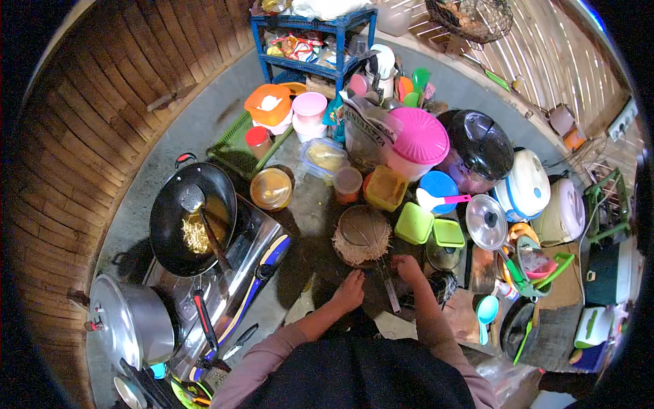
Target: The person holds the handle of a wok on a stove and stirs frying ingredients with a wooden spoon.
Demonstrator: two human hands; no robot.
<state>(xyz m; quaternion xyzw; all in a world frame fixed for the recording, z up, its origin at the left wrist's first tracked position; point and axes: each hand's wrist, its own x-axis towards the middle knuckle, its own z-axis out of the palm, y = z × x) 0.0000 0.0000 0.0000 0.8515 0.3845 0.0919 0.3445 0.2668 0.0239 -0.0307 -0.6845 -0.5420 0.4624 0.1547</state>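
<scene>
A round woven basket-like holder (338, 251) with a frayed rim sits in front of me, and a mesh strainer (364, 223) lies over it. The strainer's metal handle (391, 290) points back toward me, between my hands. My left hand (349, 292) is at the near edge of the holder, its fingers drawn together; whatever they pinch is too small to make out. Just right of the handle, my right hand (408, 268) has its fingers loosely bent and apart, with nothing visible in them. To the left, a black wok (163, 235) on the stove holds frying strips (197, 235) and a slotted spatula (193, 198).
The gas stove (235, 286) is at my left, with a large pressure cooker (146, 324) beside it. Green containers (414, 223), a yellow tub (385, 187) and a pink-lidded tub (419, 136) stand beyond the holder. A blue shelf (320, 70) is at the back.
</scene>
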